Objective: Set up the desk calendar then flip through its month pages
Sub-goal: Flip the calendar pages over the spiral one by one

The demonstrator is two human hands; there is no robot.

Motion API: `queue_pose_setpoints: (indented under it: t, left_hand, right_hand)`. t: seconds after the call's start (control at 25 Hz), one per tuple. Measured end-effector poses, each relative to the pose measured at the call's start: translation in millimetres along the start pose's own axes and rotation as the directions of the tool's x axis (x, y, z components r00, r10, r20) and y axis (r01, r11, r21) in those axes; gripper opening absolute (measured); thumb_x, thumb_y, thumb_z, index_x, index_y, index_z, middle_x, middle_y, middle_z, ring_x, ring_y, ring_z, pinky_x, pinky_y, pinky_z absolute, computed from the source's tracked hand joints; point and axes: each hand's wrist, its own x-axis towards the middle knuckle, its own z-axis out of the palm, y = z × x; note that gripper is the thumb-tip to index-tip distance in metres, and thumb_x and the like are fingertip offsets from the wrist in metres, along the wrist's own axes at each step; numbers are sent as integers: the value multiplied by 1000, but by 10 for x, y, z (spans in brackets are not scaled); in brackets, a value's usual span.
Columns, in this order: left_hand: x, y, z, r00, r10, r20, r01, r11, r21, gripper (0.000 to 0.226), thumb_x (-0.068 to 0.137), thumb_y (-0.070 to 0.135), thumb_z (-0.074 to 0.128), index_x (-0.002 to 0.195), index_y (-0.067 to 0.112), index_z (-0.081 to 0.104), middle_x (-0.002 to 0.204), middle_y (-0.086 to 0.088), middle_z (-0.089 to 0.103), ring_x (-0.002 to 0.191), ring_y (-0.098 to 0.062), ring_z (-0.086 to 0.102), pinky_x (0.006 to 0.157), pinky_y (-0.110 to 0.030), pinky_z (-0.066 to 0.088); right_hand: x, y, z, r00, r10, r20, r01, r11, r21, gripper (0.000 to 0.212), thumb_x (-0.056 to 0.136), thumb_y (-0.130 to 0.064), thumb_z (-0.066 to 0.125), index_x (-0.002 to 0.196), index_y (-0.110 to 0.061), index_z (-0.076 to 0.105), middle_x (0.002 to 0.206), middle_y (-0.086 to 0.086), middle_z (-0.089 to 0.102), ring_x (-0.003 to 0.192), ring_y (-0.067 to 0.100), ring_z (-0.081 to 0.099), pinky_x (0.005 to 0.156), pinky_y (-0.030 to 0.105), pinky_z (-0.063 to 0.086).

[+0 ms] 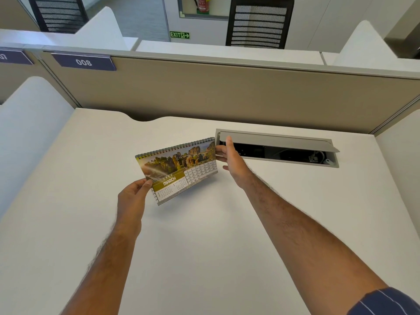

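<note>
A spiral-bound desk calendar (179, 167) is held over the white desk (204, 235), tilted, its binding at the top. The page facing me reads MARCH, with a landscape photo and date grids. My left hand (133, 197) pinches the calendar's lower left corner between thumb and fingers. My right hand (231, 160) holds the right edge, fingers partly hidden behind the calendar, index finger extended upward.
An open grey cable box (279, 147) is set into the desk just right of my right hand, its lid raised. A beige partition (227, 94) labelled 008 runs along the back. White side dividers (29, 133) flank the desk.
</note>
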Motion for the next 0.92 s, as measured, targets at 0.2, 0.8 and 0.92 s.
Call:
queue_pose_setpoints:
  t: [0.2, 0.8, 0.92]
  left_hand:
    - [-23, 87, -97, 987, 7, 158, 37, 961, -274, 29, 106, 20, 45, 111, 13, 73, 106, -9, 83, 100, -29, 76, 79, -38, 62]
    - [299, 615, -115, 950, 156, 271, 23, 829, -559, 53, 108, 37, 43, 152, 10, 55, 153, -7, 66, 138, -28, 63, 106, -41, 55]
    - [319, 579, -123, 955, 144, 261, 23, 838, -545, 50, 109, 42, 47, 149, 14, 59, 152, -5, 67, 136, -25, 66, 106, -39, 57]
  right_hand:
    - [7, 2, 14, 1000, 3, -21, -3, 1000, 9, 66, 103, -67, 9, 100, -38, 69, 108, -19, 69, 104, -2, 59, 119, 59, 26]
    - [-20, -27, -21, 1000, 5, 16, -6, 998, 56, 73, 102, -68, 6, 106, -34, 70, 115, -13, 70, 111, 6, 60, 118, 63, 21]
    - [-15, -34, -12, 1000, 15, 14, -16, 999, 50, 71, 102, -68, 7, 103, -36, 70, 112, -17, 69, 110, 7, 60, 118, 63, 21]
